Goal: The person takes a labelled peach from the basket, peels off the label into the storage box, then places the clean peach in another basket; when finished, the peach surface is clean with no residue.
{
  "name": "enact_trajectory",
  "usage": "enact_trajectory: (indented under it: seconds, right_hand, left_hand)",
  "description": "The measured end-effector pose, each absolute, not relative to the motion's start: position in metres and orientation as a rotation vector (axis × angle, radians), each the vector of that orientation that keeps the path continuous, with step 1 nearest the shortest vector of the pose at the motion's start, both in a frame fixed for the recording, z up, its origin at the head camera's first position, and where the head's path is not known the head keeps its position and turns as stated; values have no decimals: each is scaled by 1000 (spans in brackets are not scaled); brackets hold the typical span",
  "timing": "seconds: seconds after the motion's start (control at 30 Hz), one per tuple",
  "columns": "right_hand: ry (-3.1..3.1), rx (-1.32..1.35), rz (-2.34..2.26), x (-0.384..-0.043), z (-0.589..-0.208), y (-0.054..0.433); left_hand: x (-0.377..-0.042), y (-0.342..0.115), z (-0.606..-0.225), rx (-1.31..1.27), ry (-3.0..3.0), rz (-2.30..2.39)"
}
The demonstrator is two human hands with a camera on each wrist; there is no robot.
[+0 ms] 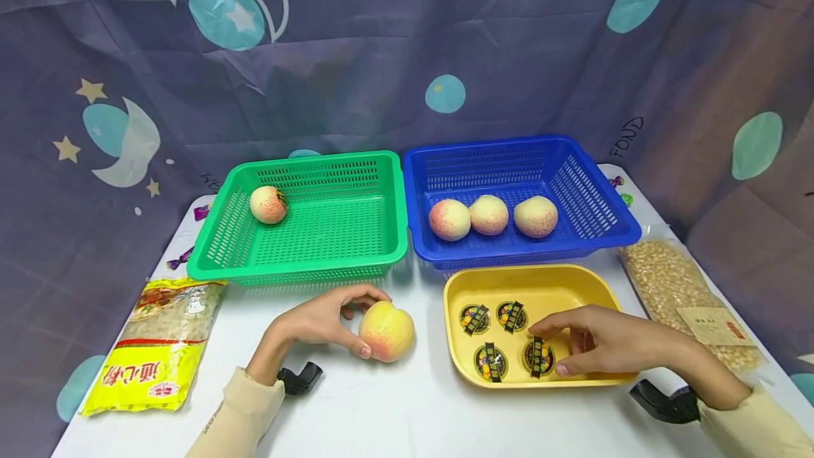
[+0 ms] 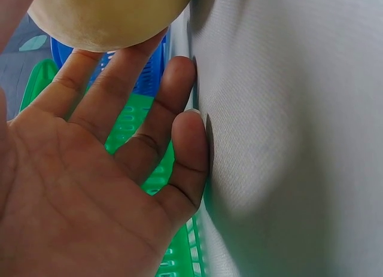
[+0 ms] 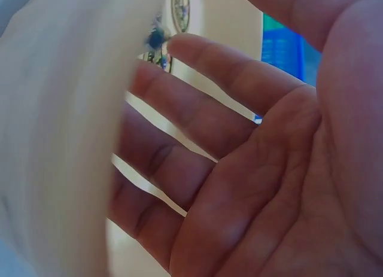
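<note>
My left hand point(image 1: 333, 316) holds a yellow peach with a red blush point(image 1: 386, 331) at the table's front middle, thumb on the near side and fingers behind. In the left wrist view the peach point(image 2: 111, 17) touches the fingertips, while the lower fingers stay off it. My right hand point(image 1: 604, 341) reaches into a yellow tray point(image 1: 553, 276) that has several round black fruit stickers on its floor. Its index finger and thumb are spread apart beside the lower right sticker point(image 1: 539, 357). Whether the index fingertip touches that sticker I cannot tell. A pale sleeve point(image 3: 60, 139) blocks part of the right wrist view.
Behind stands a green basket point(image 1: 305, 271) with one peach point(image 1: 268, 205) bearing a dark sticker. Beside it, a blue basket point(image 1: 591, 235) contains three peaches. A yellow pasta bag point(image 1: 152, 345) lies left, a bag of grains point(image 1: 674, 288) right. A patterned cloth point(image 1: 356, 55) hangs behind.
</note>
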State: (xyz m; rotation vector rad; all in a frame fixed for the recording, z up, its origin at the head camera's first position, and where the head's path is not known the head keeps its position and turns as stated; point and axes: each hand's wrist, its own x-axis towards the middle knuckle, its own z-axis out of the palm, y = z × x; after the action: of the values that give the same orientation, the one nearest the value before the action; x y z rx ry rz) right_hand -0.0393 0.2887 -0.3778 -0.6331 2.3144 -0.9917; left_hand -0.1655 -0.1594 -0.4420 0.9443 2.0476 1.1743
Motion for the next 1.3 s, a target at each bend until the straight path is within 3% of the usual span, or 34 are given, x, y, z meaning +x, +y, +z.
enact_trajectory:
  seconds: [0.5,0.8,1.1,1.3]
  right_hand:
    - [2540,-717,-924,-47,-370,298]
    - [2924,-724,-985,-63,-346,322]
    - [3251,-200,-969,-89,-341,347]
    - [3212,-132,-785,-109,-355,357]
  left_hand:
    - [-160,-164,-439,977,2082,1202]
    - [-154,-171,-406,1093,2087,1231]
    - [-153,-166,-368,1245,2105,1231]
    - [-169,-157,-346,1235,2134,1309]
